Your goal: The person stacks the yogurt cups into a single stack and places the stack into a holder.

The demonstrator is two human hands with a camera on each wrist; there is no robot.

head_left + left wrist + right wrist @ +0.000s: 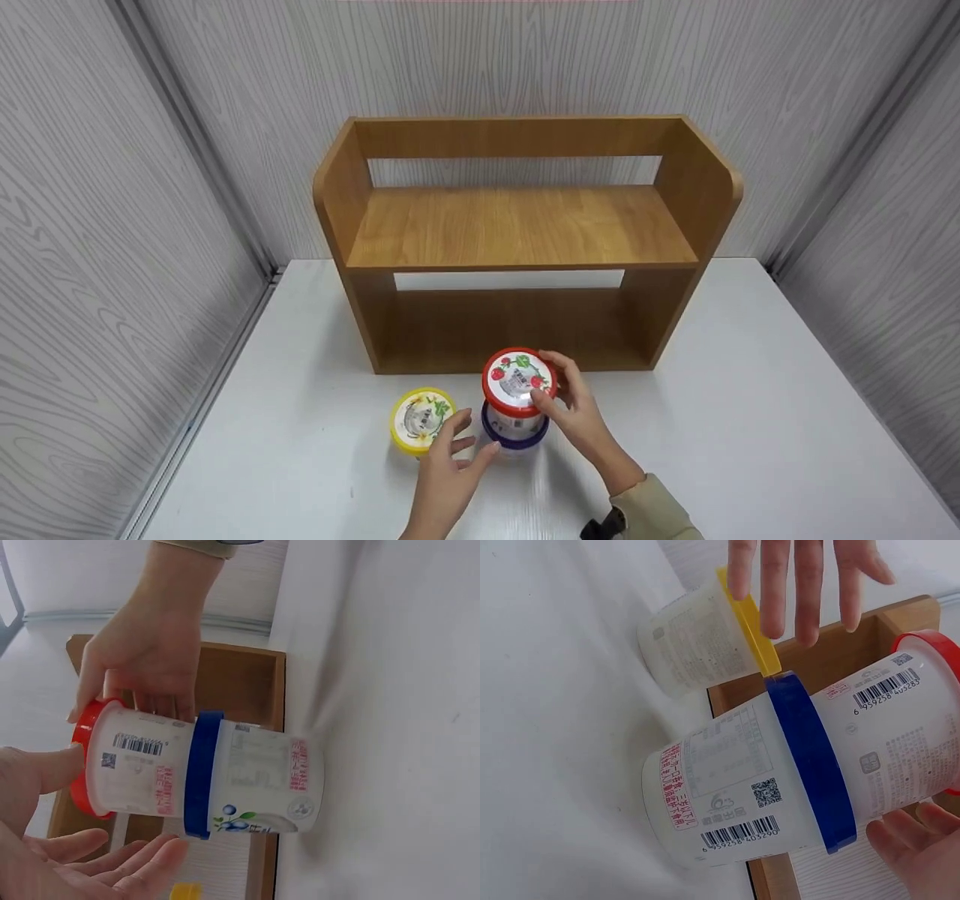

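Observation:
A plastic cup with a red lid (pixel 514 379), printed with strawberries, stands on top of a similar cup with a dark blue lid (pixel 727 787). My right hand (pixel 581 412) holds the red-lidded cup from the right, thumb at the lid's front and fingers round its far side. To the left of the stack, my left hand (pixel 448 472) has its fingers spread, with nothing in its grasp. Just beyond those fingers stands a yellow-lidded cup (pixel 412 420), partly covered by them in the head view. Blueberries are printed on the lower cup's side.
A two-tier wooden shelf (pixel 525 225) stands right behind the cups on the white table (pixel 750 450). Grey wood-grain panels (pixel 112 225) close in the table at the left, back and right.

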